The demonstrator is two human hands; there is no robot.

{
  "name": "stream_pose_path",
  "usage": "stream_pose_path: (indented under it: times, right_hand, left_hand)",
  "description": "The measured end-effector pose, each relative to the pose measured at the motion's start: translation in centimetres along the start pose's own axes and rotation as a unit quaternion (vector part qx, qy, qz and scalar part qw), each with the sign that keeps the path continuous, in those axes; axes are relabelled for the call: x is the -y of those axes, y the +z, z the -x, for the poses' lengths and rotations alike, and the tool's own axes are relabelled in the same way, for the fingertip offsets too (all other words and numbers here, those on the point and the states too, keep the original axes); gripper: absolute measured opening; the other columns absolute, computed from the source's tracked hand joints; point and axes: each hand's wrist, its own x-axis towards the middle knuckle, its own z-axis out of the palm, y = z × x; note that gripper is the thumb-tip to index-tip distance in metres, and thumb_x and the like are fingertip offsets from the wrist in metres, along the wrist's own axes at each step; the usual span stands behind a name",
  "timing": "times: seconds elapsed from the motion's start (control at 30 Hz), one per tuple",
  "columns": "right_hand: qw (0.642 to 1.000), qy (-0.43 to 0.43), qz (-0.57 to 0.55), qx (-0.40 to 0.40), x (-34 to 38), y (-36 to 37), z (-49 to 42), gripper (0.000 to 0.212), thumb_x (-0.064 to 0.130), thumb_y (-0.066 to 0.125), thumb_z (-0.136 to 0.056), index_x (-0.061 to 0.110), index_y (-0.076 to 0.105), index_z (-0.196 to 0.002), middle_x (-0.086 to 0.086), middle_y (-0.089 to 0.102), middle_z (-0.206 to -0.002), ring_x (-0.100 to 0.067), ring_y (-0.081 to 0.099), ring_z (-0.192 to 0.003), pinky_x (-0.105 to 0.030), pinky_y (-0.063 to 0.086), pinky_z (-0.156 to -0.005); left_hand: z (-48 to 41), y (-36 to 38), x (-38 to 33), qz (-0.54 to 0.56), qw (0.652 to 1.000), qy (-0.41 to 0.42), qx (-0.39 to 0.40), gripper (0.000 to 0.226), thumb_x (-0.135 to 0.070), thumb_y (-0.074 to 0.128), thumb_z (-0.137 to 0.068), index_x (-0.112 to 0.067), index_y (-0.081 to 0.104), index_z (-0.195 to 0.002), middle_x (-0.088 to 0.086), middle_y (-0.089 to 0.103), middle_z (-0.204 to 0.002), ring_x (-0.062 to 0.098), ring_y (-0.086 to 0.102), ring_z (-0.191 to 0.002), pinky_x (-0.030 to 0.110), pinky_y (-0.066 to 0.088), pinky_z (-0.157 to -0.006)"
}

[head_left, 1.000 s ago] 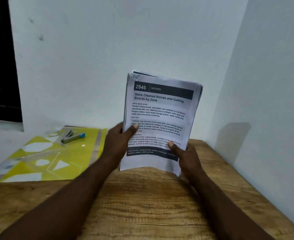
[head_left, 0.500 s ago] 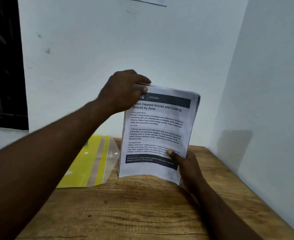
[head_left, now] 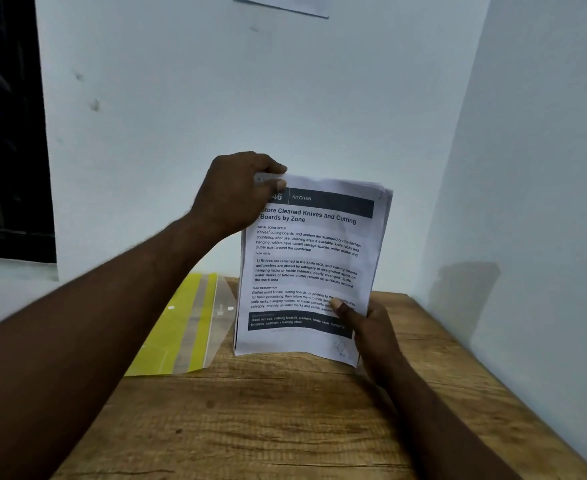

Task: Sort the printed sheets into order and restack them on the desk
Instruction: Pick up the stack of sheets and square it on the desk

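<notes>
Several white printed paper sheets [head_left: 309, 268], gathered into one stack, stand upright over the far part of the rough-grained brown wooden desk [head_left: 250, 427], leaning slightly to the right; whether the lower edge touches the wood cannot be told. The front page bears a dark header band reading "KITCHEN" and the bold title "Store Cleaned Knives and Cutting Boards by Zone"; the first digits of the number in the band are covered, only "46" showing, and the small print lower down is partly blurred. The sheets behind show only as thin, slightly uneven edges at the top right corner, so their count is unclear. The left hand [head_left: 236, 195] pinches the top left corner, thumb on the front and fingers curled over the top edge; a second ago it held the lower left edge, and half a second ago it had already reached this corner. The right hand [head_left: 371, 327] grips the lower right corner as before, thumb pressed on the text, its fingers hidden behind the paper. To the left, a glossy yellow and clear plastic folder [head_left: 184, 327] lies flat on the desk, much of it covered by the left forearm and by the stack. Behind rises a matt white wall [head_left: 216, 98] with a few small marks; a pale sheet [head_left: 285, 5] on it is cut off by the top edge, and a dark window [head_left: 5, 133] is cut off at the left.
</notes>
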Motion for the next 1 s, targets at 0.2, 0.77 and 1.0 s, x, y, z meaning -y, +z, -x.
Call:
stream_pose_path:
  times: [0.2, 0.77, 1.0]
  right_hand:
    - [1.000, 0.003, 0.002, 0.003, 0.0, 0.1, 0.0, 0.021, 0.019, 0.074, -0.096, 0.009, 0.076, -0.114, -0.012, 0.080, -0.108, -0.035, 0.078, -0.097, -0.058, 0.060, -0.093]
    - [0.996, 0.032, -0.071, 0.035, 0.0, 0.1, 0.1, 0.035, 0.023, 0.073, -0.090, 0.011, 0.071, -0.123, -0.018, 0.077, -0.116, -0.043, 0.074, -0.105, -0.059, 0.059, -0.092]
    - [0.992, 0.028, -0.114, 0.035, 0.6, 0.0, 0.2, 0.037, 0.026, 0.070, -0.090, 0.010, 0.071, -0.123, -0.021, 0.075, -0.118, -0.046, 0.072, -0.108, -0.059, 0.060, -0.092]
  left_hand:
    - [0.6, 0.2, -0.4, 0.071, 0.996, -0.058, -0.013, 0.028, -0.023, 0.067, -0.100, -0.021, 0.076, -0.127, -0.002, 0.075, -0.125, 0.001, 0.063, -0.113, 0.010, 0.044, -0.101]
    - [13.9, 7.0, 1.0, 0.511, 0.767, -0.384, 0.060, 0.032, -0.023, 0.078, -0.086, -0.010, 0.076, -0.115, 0.016, 0.079, -0.108, 0.037, 0.077, -0.099, 0.047, 0.063, -0.085]
    - [13.1, 6.4, 0.6, 0.502, 0.779, -0.368, 0.076, 0.033, -0.028, 0.077, -0.086, -0.009, 0.075, -0.114, 0.016, 0.080, -0.105, 0.035, 0.078, -0.096, 0.041, 0.065, -0.079]
